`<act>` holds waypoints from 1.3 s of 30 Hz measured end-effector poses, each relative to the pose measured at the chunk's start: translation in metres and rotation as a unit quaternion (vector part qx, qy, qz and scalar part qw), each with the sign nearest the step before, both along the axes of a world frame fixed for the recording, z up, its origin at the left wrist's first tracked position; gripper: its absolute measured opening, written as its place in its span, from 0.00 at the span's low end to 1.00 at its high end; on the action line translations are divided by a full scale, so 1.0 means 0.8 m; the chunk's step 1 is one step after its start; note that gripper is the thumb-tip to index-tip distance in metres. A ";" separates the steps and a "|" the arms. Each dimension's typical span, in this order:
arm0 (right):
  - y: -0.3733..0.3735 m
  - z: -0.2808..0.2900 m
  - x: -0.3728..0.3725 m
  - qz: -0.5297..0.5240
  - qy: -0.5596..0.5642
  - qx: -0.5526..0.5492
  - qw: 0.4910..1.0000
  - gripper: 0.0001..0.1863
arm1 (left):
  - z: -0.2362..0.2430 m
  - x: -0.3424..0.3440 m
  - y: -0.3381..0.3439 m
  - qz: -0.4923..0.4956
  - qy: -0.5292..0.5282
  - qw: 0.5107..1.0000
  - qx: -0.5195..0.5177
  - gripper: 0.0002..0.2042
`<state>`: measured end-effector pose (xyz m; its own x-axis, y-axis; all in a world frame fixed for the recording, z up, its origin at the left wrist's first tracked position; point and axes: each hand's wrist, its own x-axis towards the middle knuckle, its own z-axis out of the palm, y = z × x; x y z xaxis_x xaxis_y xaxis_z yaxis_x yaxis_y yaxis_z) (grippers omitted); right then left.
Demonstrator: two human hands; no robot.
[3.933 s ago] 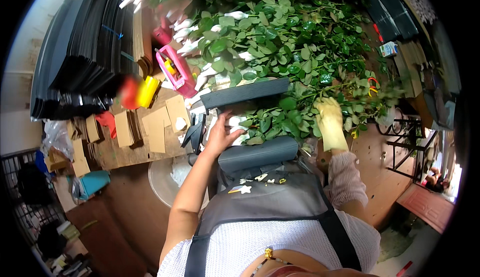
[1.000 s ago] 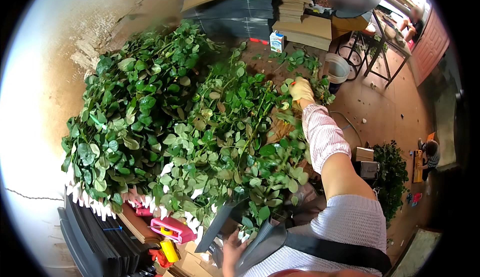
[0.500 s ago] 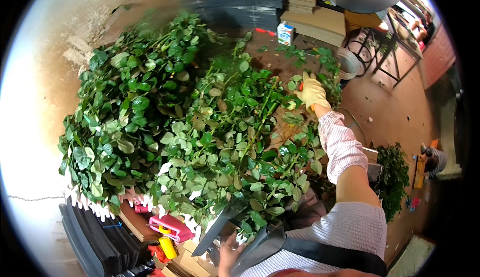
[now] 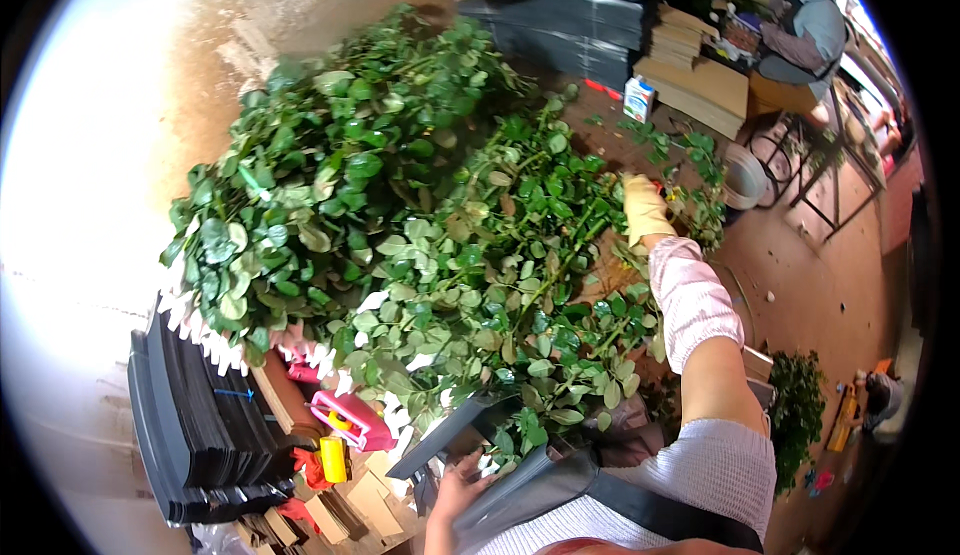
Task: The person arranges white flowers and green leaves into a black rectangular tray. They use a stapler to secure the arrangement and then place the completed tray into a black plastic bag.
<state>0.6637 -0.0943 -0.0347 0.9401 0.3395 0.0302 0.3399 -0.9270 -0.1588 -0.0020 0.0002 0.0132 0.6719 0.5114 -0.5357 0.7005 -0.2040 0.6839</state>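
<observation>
My right hand (image 4: 648,211), in a yellow glove, reaches to the far right end of a heap of leafy green stems (image 4: 520,245). Its fingers look curled; a small orange-red piece shows beside them, and what they grip is hidden. Bare and low in the view, my left hand (image 4: 462,487) has bent fingers against small white-covered tips, next to a dark sheet (image 4: 455,437). A leafy sprig (image 4: 522,435) lies between that sheet and my apron (image 4: 540,490). What the left fingers hold cannot be made out.
A thicker leafy pile (image 4: 330,155) lies at left. Stacked black sheets (image 4: 200,405), a pink holder (image 4: 355,420) and a yellow roll (image 4: 333,459) are at lower left. Behind stand a carton (image 4: 638,100), cardboard (image 4: 700,90), a bucket (image 4: 743,177) and another person (image 4: 808,30).
My view has shifted, so the scene sits farther right. The gloved right hand, spread before, now has its fingers drawn in at the stem ends. My left hand stays beside the dark sheet.
</observation>
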 end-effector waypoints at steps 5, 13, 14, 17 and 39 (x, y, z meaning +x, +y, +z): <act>-0.060 0.072 0.100 -0.008 -0.006 0.620 0.785 0.32 | 0.020 0.019 0.010 -0.027 -0.057 0.998 0.006 0.38; -0.040 0.322 -0.186 0.369 0.050 0.635 0.677 0.35 | 0.204 0.037 0.026 -0.039 -0.206 0.976 -0.062 0.32; -0.040 0.339 -0.224 0.351 0.053 0.660 0.662 0.35 | 0.220 0.050 0.031 -0.013 -0.292 0.956 -0.032 0.33; -0.054 0.359 -0.285 0.372 0.118 0.733 0.557 0.34 | 0.255 0.123 0.067 0.048 -0.422 0.857 0.290 0.45; 0.060 0.361 -0.493 0.513 0.632 0.238 0.530 0.33 | 0.245 0.135 0.070 0.154 -0.678 0.719 0.003 0.24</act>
<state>0.2690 -0.0467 0.2538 -0.3602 0.9284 -0.0911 -0.0313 -0.1096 -0.9935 0.1058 0.0561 0.2088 0.4291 0.7472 0.5075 -0.5954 -0.1886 0.7810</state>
